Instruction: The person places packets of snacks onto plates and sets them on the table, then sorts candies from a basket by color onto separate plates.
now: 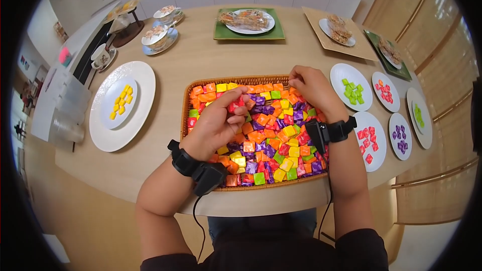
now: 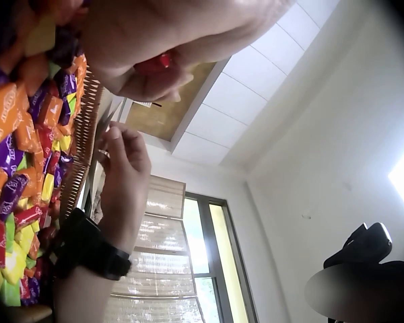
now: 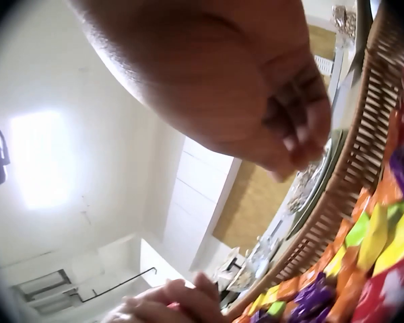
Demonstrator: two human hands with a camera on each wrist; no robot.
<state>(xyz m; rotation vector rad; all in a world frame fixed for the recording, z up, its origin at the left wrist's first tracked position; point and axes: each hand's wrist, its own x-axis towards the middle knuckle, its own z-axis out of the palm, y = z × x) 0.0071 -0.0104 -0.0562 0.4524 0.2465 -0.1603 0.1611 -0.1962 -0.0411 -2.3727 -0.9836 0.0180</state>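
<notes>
Red wrapped candies (image 1: 235, 104) lie in my left hand (image 1: 217, 120), its fingers curled round them above the left half of the wicker basket (image 1: 187, 115). In the left wrist view a bit of red candy (image 2: 153, 64) shows between the fingers. My right hand (image 1: 315, 88) hovers at the basket's far right corner. Its fingers are bent, their tips close to the thumb, and no candy shows among them in the right wrist view. Mixed orange, yellow, green, red and purple candies (image 1: 273, 145) fill the basket.
Right of the basket stand plates of sorted candies: green (image 1: 353, 101), red (image 1: 375, 159), purple (image 1: 400, 150) and others. A plate of yellow candies (image 1: 106, 118) sits on a large white plate (image 1: 143, 78) at left. Cups (image 1: 159, 34) and snack plates (image 1: 271, 22) stand farther back.
</notes>
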